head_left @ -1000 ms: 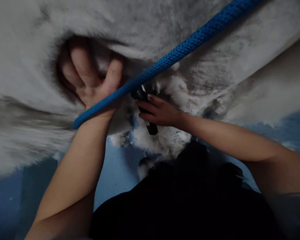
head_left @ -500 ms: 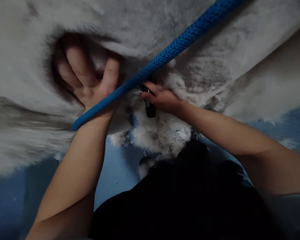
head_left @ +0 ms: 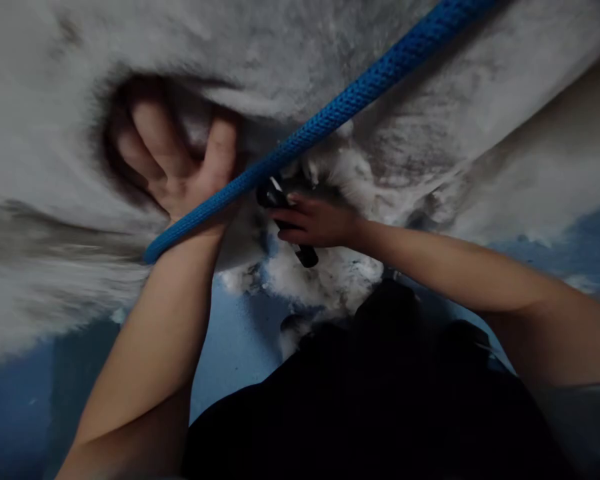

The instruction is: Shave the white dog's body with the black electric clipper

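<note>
A large animal with a thick grey-white coat (head_left: 330, 60) fills the top of the view. My left hand (head_left: 180, 160) presses into the fur with fingers spread, pushing the coat back. My right hand (head_left: 315, 223) is closed around a black clipper (head_left: 285, 220), its head against the fur just right of my left palm. A blue braided rope (head_left: 340, 110) runs from my left wrist diagonally up to the top right, crossing over the clipper.
Loose tufts of cut white fur (head_left: 325, 277) hang and pile just below my right hand. A blue floor or table surface (head_left: 230, 333) shows beneath. My dark clothing (head_left: 370, 400) fills the bottom centre.
My right hand has drawn the clipper back down and to the left, its head tilting toward my left palm. My left hand stays pressed in the fur.
</note>
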`<move>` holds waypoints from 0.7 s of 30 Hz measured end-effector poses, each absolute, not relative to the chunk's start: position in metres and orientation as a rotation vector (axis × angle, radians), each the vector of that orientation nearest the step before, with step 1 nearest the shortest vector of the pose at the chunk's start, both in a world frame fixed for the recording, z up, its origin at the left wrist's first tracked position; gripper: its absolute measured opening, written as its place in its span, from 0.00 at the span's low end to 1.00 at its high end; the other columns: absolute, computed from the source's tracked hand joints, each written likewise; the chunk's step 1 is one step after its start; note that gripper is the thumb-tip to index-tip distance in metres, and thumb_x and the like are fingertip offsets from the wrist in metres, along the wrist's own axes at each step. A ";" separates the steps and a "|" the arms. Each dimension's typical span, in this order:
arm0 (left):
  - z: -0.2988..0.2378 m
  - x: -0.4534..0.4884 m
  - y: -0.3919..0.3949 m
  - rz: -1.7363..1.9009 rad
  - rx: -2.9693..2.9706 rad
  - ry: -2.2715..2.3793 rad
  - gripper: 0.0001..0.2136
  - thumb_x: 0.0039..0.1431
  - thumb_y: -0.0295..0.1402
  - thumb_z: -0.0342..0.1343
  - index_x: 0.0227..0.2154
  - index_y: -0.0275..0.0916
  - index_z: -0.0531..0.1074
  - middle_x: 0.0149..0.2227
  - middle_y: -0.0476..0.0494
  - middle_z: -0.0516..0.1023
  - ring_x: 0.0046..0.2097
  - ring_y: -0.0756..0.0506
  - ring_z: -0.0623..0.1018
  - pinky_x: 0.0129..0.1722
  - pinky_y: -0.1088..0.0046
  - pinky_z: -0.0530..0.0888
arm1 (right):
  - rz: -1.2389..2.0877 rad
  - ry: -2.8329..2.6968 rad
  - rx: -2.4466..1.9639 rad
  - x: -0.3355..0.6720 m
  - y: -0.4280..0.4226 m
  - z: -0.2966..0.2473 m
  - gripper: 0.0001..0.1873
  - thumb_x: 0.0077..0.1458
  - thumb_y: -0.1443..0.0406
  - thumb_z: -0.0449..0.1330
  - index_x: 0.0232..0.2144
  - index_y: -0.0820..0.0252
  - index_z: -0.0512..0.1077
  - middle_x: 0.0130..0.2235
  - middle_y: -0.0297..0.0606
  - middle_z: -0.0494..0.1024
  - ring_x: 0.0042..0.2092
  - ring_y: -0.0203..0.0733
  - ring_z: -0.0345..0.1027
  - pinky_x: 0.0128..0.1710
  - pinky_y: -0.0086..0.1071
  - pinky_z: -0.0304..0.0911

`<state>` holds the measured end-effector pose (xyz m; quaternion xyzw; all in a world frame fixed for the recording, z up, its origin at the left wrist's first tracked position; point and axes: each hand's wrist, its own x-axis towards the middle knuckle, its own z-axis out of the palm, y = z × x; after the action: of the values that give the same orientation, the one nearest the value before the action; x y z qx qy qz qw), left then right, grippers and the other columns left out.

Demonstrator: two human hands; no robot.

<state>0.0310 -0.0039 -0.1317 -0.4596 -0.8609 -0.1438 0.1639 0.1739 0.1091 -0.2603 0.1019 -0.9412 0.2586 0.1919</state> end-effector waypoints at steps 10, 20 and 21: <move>-0.135 0.030 -0.004 -0.309 -1.282 -2.443 0.29 0.65 0.54 0.36 0.55 0.41 0.68 0.67 0.37 0.48 0.69 0.25 0.47 0.64 0.42 0.32 | 0.557 -2.658 0.286 0.161 0.109 -0.267 0.15 0.67 0.67 0.47 0.47 0.56 0.72 0.59 0.36 0.71 0.58 0.46 0.66 0.61 0.50 0.58; -0.135 0.025 -0.003 -0.415 -1.345 -2.470 0.28 0.64 0.54 0.40 0.58 0.41 0.64 0.69 0.40 0.42 0.70 0.25 0.34 0.64 0.42 0.30 | 0.608 -2.673 0.083 0.160 0.107 -0.280 0.17 0.67 0.64 0.49 0.55 0.57 0.66 0.60 0.41 0.70 0.59 0.45 0.63 0.61 0.47 0.58; -0.137 0.022 -0.003 -0.493 -1.364 -2.477 0.29 0.64 0.55 0.39 0.58 0.41 0.64 0.69 0.40 0.41 0.70 0.26 0.29 0.63 0.42 0.28 | 0.602 -2.668 0.175 0.161 0.105 -0.281 0.16 0.67 0.66 0.48 0.54 0.54 0.68 0.62 0.38 0.68 0.61 0.45 0.62 0.62 0.49 0.55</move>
<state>0.0218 -0.0034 -0.1367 -0.4707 -0.8551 -0.1701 0.1354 0.1615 0.1048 -0.2806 0.0626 -0.9540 0.2152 0.1993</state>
